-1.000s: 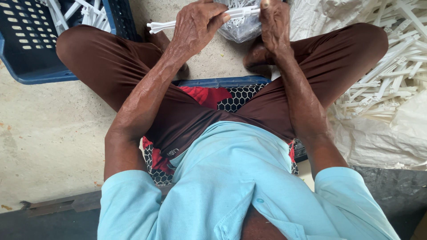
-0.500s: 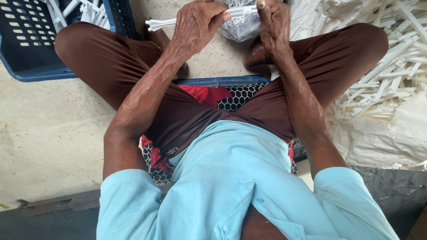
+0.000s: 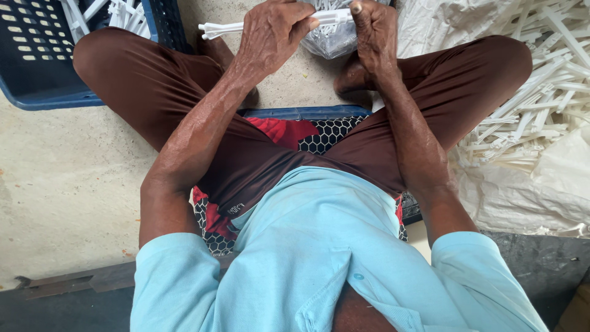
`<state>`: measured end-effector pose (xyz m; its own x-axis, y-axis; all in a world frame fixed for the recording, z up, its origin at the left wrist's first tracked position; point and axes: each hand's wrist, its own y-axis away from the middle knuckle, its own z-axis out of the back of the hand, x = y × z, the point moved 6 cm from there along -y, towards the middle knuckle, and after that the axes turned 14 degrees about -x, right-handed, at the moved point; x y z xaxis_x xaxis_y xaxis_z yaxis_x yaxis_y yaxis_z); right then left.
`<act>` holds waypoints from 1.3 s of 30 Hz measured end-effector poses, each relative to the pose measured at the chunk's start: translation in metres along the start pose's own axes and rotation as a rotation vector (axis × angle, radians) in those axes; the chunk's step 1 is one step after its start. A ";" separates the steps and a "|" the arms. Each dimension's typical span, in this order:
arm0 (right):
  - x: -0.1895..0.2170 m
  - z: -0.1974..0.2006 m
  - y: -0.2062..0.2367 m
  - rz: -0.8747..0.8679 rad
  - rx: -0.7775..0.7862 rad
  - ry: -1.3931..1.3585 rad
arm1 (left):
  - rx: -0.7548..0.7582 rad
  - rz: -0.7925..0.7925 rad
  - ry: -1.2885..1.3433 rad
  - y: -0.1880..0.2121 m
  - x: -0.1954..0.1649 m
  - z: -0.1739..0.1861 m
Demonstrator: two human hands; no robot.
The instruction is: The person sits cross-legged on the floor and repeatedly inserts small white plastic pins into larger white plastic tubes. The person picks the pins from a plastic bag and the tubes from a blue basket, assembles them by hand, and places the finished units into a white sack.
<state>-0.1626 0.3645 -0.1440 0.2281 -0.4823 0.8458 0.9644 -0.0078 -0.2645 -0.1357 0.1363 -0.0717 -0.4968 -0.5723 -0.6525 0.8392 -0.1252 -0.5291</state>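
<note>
I sit cross-legged on a cushion (image 3: 319,132) on the concrete floor (image 3: 67,184), and both my hands are up in front of me at the top of the view. My left hand (image 3: 267,34) is closed around a bundle of white plastic sticks (image 3: 224,27); the fingers curl over the top of it and the thumb tip presses on the sticks near the middle. One end of the bundle pokes out past the left side of that hand, and the rest runs across to my right hand (image 3: 372,31). My right hand is also shut on the same bundle, with the thumb up on the near side and the fingers wrapped behind, so the sticks lie level between my two fists. Just behind and under the sticks, between my hands, sits a clear plastic bag (image 3: 332,42) that looks crumpled; I cannot tell if my fingers touch it.

To my left stands a blue crate (image 3: 37,92) with more white sticks inside. To my right a heap of loose white sticks (image 3: 541,98) lies on a white sack (image 3: 528,197), well apart from my hands.
</note>
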 end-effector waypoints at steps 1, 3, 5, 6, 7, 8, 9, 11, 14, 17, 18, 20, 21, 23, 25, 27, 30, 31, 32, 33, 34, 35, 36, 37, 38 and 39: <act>0.005 0.004 0.000 0.033 -0.013 0.081 | 0.029 0.033 -0.002 0.000 0.002 -0.001; 0.027 0.011 0.005 0.221 0.022 -0.019 | 0.084 0.093 -0.002 -0.001 0.006 -0.003; 0.039 0.017 0.009 0.309 0.058 -0.037 | 0.041 0.051 0.009 -0.002 0.004 0.000; 0.040 0.017 0.011 0.302 0.075 -0.005 | 0.021 0.033 0.014 -0.002 0.003 0.001; 0.038 0.015 0.011 0.294 0.091 0.027 | 0.026 0.039 0.017 -0.001 0.003 0.000; 0.034 0.015 0.010 0.285 0.048 0.085 | 0.029 0.044 0.020 -0.001 0.002 -0.001; 0.029 0.012 0.008 0.276 0.004 0.142 | 0.032 0.048 0.022 -0.001 0.002 -0.002; 0.012 0.004 0.004 0.139 -0.028 0.063 | -0.032 -0.015 -0.003 0.000 -0.003 0.001; -0.009 -0.008 0.000 -0.133 -0.006 -0.173 | -0.070 -0.072 -0.037 -0.001 -0.005 0.002; -0.005 -0.004 0.002 -0.078 0.016 -0.025 | 0.014 0.018 -0.038 0.000 0.003 -0.003; 0.005 -0.001 0.003 0.015 0.030 0.069 | 0.057 0.066 -0.031 0.001 0.007 -0.006; 0.028 0.007 0.006 0.197 0.045 0.147 | -0.022 0.015 -0.045 0.000 0.006 -0.001; 0.040 0.010 0.008 0.284 0.047 0.128 | -0.061 -0.008 -0.051 0.000 0.006 0.001; 0.048 0.014 0.006 0.279 0.070 0.095 | -0.074 -0.048 -0.060 0.001 0.003 0.002; 0.038 0.012 0.002 0.096 0.106 0.071 | -0.040 -0.037 -0.055 0.002 0.002 0.000; 0.032 0.008 0.000 0.076 0.107 -0.048 | 0.036 0.023 -0.048 0.003 0.003 -0.002; 0.009 0.000 0.001 -0.077 0.074 -0.272 | -0.056 -0.078 -0.066 0.001 -0.007 0.005; 0.002 -0.003 0.002 -0.151 0.057 -0.356 | -0.051 -0.078 -0.086 0.001 -0.008 0.005; -0.003 -0.006 0.004 -0.167 0.040 -0.368 | -0.048 -0.081 -0.105 0.000 -0.009 0.004; -0.006 -0.007 0.004 -0.182 0.022 -0.377 | -0.046 -0.084 -0.121 0.000 -0.010 0.003; -0.006 -0.008 0.005 -0.198 0.006 -0.388 | -0.056 -0.098 -0.131 0.000 -0.011 0.003; -0.005 -0.008 0.004 -0.178 -0.004 -0.344 | -0.066 -0.110 -0.143 0.000 -0.012 0.002; -0.005 -0.007 0.005 -0.157 -0.013 -0.302 | -0.077 -0.123 -0.157 0.000 -0.012 0.002; -0.005 -0.005 0.005 -0.134 -0.025 -0.261 | -0.062 -0.090 -0.146 0.000 -0.010 0.001; 0.001 -0.003 0.004 -0.043 -0.017 -0.138 | -0.046 -0.057 -0.133 0.000 -0.007 0.000; 0.006 0.000 0.005 0.047 -0.012 -0.014 | -0.029 -0.026 -0.118 0.000 -0.004 -0.001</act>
<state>-0.1567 0.3613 -0.1397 0.2752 -0.4702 0.8386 0.9508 0.0041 -0.3097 -0.1337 0.1393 -0.0701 -0.4872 -0.6605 -0.5713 0.8189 -0.1184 -0.5615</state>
